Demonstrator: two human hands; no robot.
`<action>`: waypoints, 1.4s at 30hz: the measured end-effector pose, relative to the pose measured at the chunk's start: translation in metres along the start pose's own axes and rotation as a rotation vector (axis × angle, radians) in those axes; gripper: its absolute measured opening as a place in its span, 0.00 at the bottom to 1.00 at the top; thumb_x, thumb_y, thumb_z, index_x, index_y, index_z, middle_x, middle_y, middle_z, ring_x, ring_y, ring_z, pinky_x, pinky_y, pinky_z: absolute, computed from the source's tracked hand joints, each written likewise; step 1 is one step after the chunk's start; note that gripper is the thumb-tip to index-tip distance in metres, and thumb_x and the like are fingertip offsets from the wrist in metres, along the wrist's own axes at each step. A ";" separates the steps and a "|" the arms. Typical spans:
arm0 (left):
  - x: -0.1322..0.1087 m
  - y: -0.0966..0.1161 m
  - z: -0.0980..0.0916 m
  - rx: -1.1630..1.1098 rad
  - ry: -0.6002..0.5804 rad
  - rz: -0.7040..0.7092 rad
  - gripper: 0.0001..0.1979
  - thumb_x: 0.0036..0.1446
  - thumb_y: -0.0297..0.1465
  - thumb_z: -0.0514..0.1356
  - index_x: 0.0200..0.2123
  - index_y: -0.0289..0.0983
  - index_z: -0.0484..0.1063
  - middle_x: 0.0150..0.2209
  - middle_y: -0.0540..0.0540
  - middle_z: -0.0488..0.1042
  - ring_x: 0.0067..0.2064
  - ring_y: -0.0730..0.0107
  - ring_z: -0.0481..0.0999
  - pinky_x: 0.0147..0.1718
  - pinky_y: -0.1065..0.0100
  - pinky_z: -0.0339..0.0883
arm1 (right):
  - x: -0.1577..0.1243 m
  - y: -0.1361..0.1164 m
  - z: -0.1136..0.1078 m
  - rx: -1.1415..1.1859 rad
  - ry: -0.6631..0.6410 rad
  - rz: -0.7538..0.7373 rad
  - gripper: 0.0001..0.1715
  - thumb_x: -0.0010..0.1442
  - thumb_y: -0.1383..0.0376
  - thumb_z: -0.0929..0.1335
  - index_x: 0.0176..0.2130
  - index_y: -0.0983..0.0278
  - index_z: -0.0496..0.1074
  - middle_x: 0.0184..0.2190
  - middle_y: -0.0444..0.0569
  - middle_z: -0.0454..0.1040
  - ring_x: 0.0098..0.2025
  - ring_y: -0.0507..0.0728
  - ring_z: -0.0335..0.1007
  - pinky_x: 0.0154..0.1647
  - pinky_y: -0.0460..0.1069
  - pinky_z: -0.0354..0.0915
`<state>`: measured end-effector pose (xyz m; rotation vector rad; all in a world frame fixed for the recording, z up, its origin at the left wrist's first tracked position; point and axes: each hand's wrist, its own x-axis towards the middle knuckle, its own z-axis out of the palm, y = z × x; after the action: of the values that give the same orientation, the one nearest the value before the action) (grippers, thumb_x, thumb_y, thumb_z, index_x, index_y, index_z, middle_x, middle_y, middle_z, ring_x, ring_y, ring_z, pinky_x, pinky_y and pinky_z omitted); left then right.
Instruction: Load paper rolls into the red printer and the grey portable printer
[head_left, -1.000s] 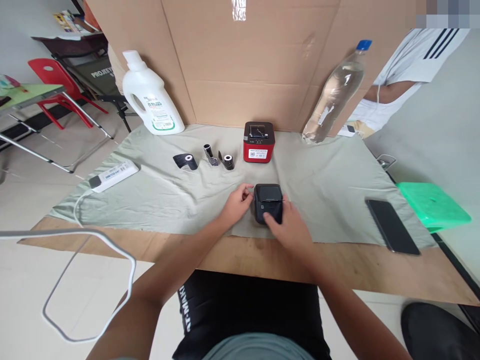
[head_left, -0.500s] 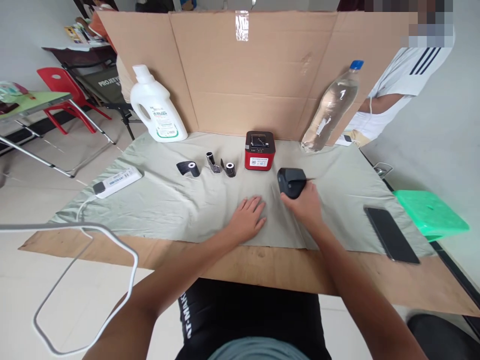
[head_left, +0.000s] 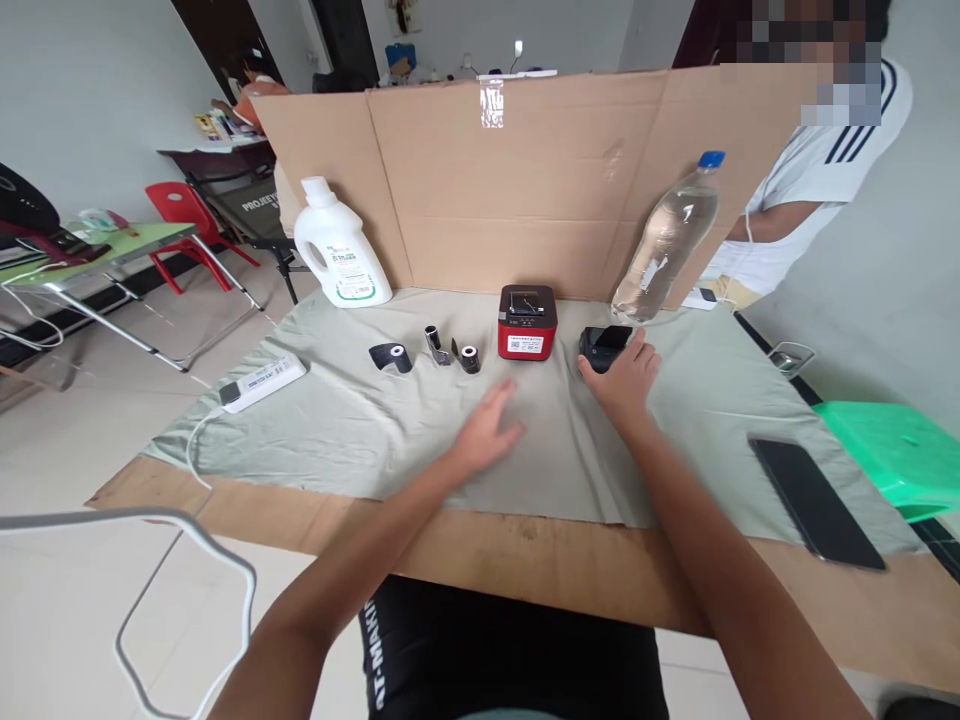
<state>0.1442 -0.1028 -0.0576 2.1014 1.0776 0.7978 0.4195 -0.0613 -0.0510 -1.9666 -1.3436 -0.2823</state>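
My right hand (head_left: 624,382) grips a small black boxy device (head_left: 602,350) from its near side, with fingers along the right and thumb on the left. The device's exact kind is unclear. My left hand (head_left: 486,432), blurred by motion, is over the cloth with thumb apart from stretched fingers and nothing in it. Left of the black device stands a red and black box-shaped device (head_left: 526,324) with a white label on its front. Further left are dark rolls of strip material, one lying with its tail out (head_left: 391,357), another standing (head_left: 469,360) and a third (head_left: 433,342) beside it.
A cardboard screen (head_left: 517,190) backs the cloth-covered table, with a white jug (head_left: 341,250) and a water bottle (head_left: 666,240) against it. A power strip (head_left: 264,384) lies left, a phone (head_left: 814,500) right. A green stool (head_left: 892,450) and a person in white stand at right.
My right hand has moved forward with the black device, which now sits beside the red one. My left hand has come off its flat rest on the cloth. The camera view has tilted up.
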 end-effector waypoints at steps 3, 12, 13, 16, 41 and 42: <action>0.065 -0.011 -0.024 -0.346 0.269 -0.140 0.36 0.61 0.37 0.64 0.70 0.37 0.58 0.74 0.36 0.55 0.76 0.52 0.53 0.75 0.54 0.46 | 0.000 -0.013 0.010 0.251 -0.064 -0.219 0.50 0.57 0.49 0.71 0.68 0.71 0.55 0.57 0.69 0.67 0.60 0.75 0.62 0.62 0.72 0.60; 0.151 -0.006 -0.018 -0.789 0.319 -0.183 0.26 0.56 0.28 0.60 0.60 0.35 0.71 0.56 0.42 0.80 0.60 0.54 0.76 0.65 0.53 0.65 | 0.025 -0.069 0.070 0.803 -0.373 -0.072 0.53 0.50 0.63 0.75 0.69 0.64 0.55 0.65 0.62 0.68 0.65 0.67 0.66 0.67 0.67 0.62; 0.145 -0.005 -0.019 -0.797 0.303 -0.138 0.29 0.55 0.30 0.62 0.61 0.37 0.70 0.57 0.44 0.79 0.61 0.54 0.75 0.66 0.53 0.63 | 0.023 -0.072 0.068 0.805 -0.349 -0.066 0.52 0.50 0.64 0.74 0.69 0.64 0.55 0.63 0.62 0.69 0.63 0.67 0.67 0.66 0.67 0.63; 0.118 0.001 -0.025 -0.778 0.220 -0.036 0.36 0.54 0.34 0.66 0.66 0.40 0.66 0.63 0.44 0.75 0.70 0.51 0.66 0.71 0.52 0.56 | 0.002 -0.075 0.051 0.729 -0.263 -0.068 0.50 0.51 0.64 0.74 0.68 0.67 0.57 0.61 0.65 0.71 0.62 0.70 0.68 0.65 0.69 0.63; -0.091 0.035 -0.001 -0.745 0.096 -0.099 0.44 0.65 0.37 0.64 0.76 0.48 0.43 0.78 0.49 0.45 0.78 0.54 0.44 0.76 0.55 0.47 | -0.159 -0.058 -0.074 0.575 -0.289 -0.260 0.45 0.63 0.56 0.72 0.71 0.63 0.54 0.64 0.64 0.66 0.65 0.71 0.64 0.64 0.69 0.65; -0.090 0.035 -0.001 -0.738 0.092 -0.101 0.45 0.64 0.37 0.64 0.76 0.47 0.43 0.77 0.49 0.46 0.78 0.53 0.45 0.75 0.54 0.49 | -0.160 -0.058 -0.074 0.564 -0.282 -0.256 0.46 0.63 0.55 0.72 0.71 0.63 0.53 0.64 0.64 0.66 0.65 0.71 0.64 0.64 0.70 0.65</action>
<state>0.1164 -0.1955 -0.0510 1.3893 0.7606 1.0513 0.3154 -0.2145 -0.0606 -1.3966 -1.6391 0.2480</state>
